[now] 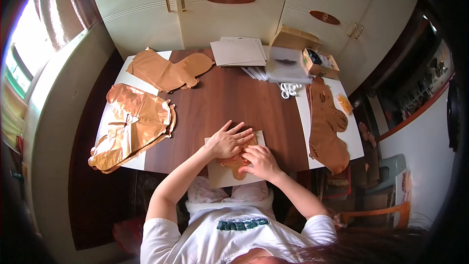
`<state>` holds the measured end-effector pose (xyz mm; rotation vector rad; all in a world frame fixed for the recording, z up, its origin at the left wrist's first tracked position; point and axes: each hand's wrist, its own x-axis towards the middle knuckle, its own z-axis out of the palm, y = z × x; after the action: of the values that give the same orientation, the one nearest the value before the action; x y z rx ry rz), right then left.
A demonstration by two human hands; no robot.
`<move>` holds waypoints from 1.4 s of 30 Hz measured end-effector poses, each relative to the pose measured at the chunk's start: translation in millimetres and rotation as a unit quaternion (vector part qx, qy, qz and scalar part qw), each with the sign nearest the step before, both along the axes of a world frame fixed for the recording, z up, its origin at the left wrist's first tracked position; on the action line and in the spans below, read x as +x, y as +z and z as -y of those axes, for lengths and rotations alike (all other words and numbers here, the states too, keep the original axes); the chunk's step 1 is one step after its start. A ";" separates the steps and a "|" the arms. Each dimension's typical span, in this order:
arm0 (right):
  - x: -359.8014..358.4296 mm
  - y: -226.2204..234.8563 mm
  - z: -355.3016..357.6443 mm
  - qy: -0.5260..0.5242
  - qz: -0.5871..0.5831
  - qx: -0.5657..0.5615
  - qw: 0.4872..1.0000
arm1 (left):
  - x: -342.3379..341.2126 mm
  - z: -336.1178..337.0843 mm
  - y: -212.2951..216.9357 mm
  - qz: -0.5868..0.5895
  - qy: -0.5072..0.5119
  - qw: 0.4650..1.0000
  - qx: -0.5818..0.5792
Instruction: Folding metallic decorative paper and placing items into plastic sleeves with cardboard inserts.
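The counter [273, 117] bears a foil stack [139, 124] at left; a pale card [220, 179] juts over its near edge. The left hand [227, 143] lies flat, fingers slightly spread; the right hand [262, 161] bends beside it, grip unclear, both touching the copper piece [238, 172] on the card.

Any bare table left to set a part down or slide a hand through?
Biggest patch: brown tabletop between the paper stack and left hand, bordered left by copper-coloured foil pieces. Second: strip between right hand and the long brown cutout. Crowded: far edge right of centre, with clear plastic, small box, white cord.
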<state>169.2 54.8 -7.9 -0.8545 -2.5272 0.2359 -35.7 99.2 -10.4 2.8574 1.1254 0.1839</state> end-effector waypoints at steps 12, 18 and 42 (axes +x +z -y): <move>-8.2 5.3 5.1 -0.014 0.001 0.041 0.999 | -0.6 -0.9 0.6 -0.012 0.001 1.000 -0.008; -13.3 2.3 -2.2 -0.048 -0.019 -0.016 0.999 | -0.6 -3.5 -0.7 -0.006 -0.006 1.000 -0.028; -24.2 16.7 -15.4 0.021 0.052 0.281 0.958 | 0.8 -5.9 9.9 -0.012 0.002 0.994 -0.108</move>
<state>144.9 70.2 8.8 -0.5923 -2.5010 -0.5092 -34.9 105.1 -0.6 2.6741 1.0820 0.0264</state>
